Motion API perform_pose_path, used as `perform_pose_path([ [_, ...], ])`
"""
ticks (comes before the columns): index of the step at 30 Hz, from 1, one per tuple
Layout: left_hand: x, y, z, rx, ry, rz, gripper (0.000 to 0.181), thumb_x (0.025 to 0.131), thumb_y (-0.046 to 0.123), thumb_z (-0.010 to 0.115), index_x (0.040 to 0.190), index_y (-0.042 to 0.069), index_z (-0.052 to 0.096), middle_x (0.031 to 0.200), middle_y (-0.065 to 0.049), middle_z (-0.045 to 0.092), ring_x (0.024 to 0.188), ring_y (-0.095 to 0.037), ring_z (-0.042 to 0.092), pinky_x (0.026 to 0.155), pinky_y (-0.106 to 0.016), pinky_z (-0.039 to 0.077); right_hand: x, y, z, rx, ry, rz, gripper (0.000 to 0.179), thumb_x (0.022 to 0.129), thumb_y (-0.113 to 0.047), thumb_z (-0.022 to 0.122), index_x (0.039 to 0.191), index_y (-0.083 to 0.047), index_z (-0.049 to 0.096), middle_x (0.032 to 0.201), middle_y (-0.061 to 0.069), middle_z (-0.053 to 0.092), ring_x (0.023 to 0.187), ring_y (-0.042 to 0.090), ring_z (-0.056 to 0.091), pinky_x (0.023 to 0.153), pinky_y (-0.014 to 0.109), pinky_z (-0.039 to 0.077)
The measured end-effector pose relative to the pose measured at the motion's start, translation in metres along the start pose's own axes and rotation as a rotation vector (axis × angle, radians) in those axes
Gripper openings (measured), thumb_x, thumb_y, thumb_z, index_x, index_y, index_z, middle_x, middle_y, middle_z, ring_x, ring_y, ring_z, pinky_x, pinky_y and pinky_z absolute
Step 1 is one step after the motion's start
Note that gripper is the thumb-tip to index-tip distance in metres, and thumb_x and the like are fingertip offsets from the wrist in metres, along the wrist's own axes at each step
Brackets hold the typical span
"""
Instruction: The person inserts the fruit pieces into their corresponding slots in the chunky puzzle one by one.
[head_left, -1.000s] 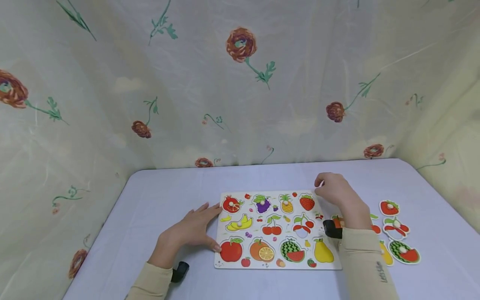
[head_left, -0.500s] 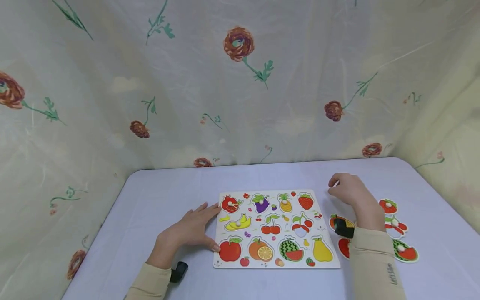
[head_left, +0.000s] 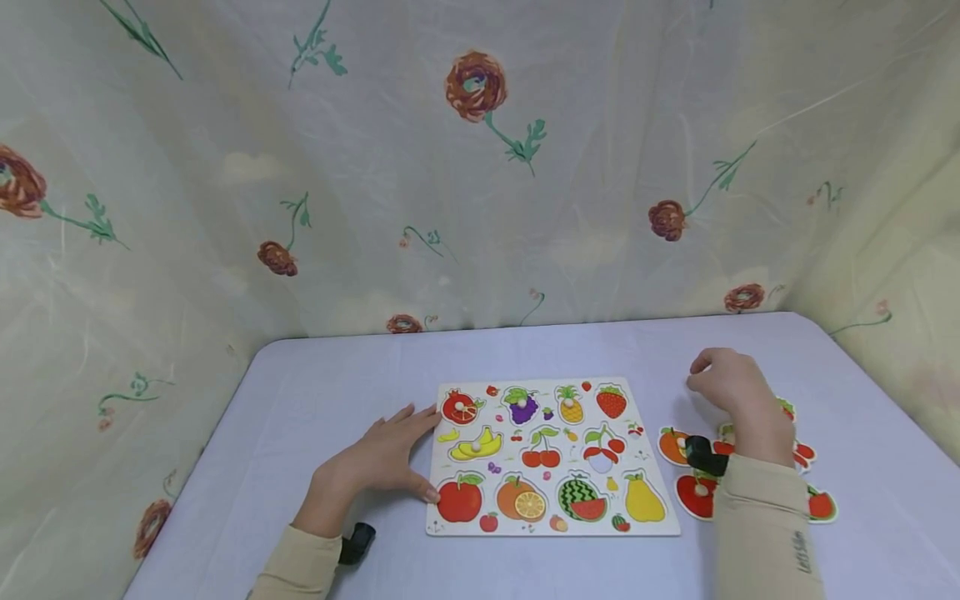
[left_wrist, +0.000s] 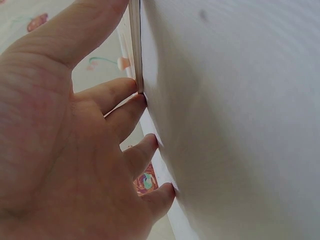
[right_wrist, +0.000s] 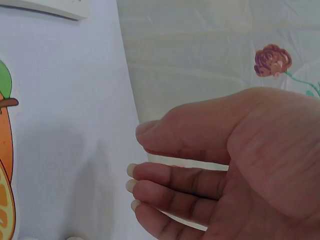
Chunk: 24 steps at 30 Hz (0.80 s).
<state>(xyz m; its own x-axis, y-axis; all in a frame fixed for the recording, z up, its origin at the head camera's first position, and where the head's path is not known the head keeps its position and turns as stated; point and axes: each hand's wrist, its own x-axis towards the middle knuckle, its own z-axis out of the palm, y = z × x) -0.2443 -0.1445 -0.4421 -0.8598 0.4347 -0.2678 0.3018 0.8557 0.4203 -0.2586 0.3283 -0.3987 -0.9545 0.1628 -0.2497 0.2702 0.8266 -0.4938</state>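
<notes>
A white fruit peg puzzle board (head_left: 647, 458) lies on the table. Knobbed pieces sit in it, among them the pomegranate (head_left: 453, 408), grapes (head_left: 525, 412), pineapple (head_left: 571, 413) and bananas (head_left: 486, 447). My left hand (head_left: 381, 458) rests against the board's left edge, fingers spread; in the left wrist view, fingertips (left_wrist: 135, 86) touch the board's side. My right hand (head_left: 737, 389) hovers right of the board, fingers loosely bent, nothing between them. Below it lie loose pieces: an orange (head_left: 672, 446), an apple (head_left: 696, 497) and a watermelon (head_left: 822, 506). My forearm hides others.
Partly covered cherry (head_left: 805, 453) and strawberry (head_left: 787, 407) pieces lie beyond my right wrist. A pale tablecloth (head_left: 337, 375) covers the table, and a flowered curtain (head_left: 360, 167) hangs behind it. Each wrist bears a black camera.
My right hand has moved right, from the board's upper right corner to above the loose pieces. This uncovers the orange and apple pieces. My left hand stays at the board's edge.
</notes>
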Motion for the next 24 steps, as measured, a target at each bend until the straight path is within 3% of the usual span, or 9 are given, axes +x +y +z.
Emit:
perform_pose_path([
  [6,0.000,-0.001,-0.001,-0.003,0.004,-0.007,0.110,0.062,0.050,0.090,0.154,0.022,0.037,0.164,0.004,0.031,0.155,-0.029,0.017,0.123,-0.062,0.018,-0.003,0.011,-0.005,0.005,0.062,0.023,0.034,0.095,-0.017,0.055,0.118,0.007,0.056,0.113,0.030,0.056,0.096,0.041,0.048,0.072,0.042,0.049],
  [15,0.000,0.000,-0.003,-0.017,0.000,-0.002,0.110,0.062,0.050,0.090,0.154,0.020,0.038,0.163,0.002,0.032,0.155,-0.030,0.017,0.122,-0.063,0.018,-0.006,0.023,-0.013,0.032,0.062,0.038,0.037,0.095,-0.020,0.053,0.120,0.007,0.056,0.116,0.031,0.055,0.096,0.041,0.048,0.072,0.043,0.048],
  [19,0.000,0.000,-0.004,-0.018,-0.006,0.004,0.109,0.063,0.050,0.090,0.154,0.021,0.038,0.163,0.002,0.032,0.155,-0.030,0.017,0.123,-0.063,0.018,-0.010,0.029,-0.014,0.078,0.070,0.102,0.040,0.096,-0.022,0.050,0.125,0.005,0.054,0.121,0.031,0.053,0.100,0.041,0.046,0.071,0.043,0.048],
  [24,0.000,0.000,-0.005,-0.016,-0.015,0.002,0.109,0.063,0.049,0.090,0.154,0.022,0.037,0.164,0.003,0.031,0.155,-0.030,0.016,0.123,-0.063,0.017,-0.013,0.037,-0.015,0.115,0.105,0.140,0.041,0.096,-0.023,0.047,0.127,0.004,0.054,0.113,0.026,0.054,0.093,0.035,0.048,0.062,0.037,0.045],
])
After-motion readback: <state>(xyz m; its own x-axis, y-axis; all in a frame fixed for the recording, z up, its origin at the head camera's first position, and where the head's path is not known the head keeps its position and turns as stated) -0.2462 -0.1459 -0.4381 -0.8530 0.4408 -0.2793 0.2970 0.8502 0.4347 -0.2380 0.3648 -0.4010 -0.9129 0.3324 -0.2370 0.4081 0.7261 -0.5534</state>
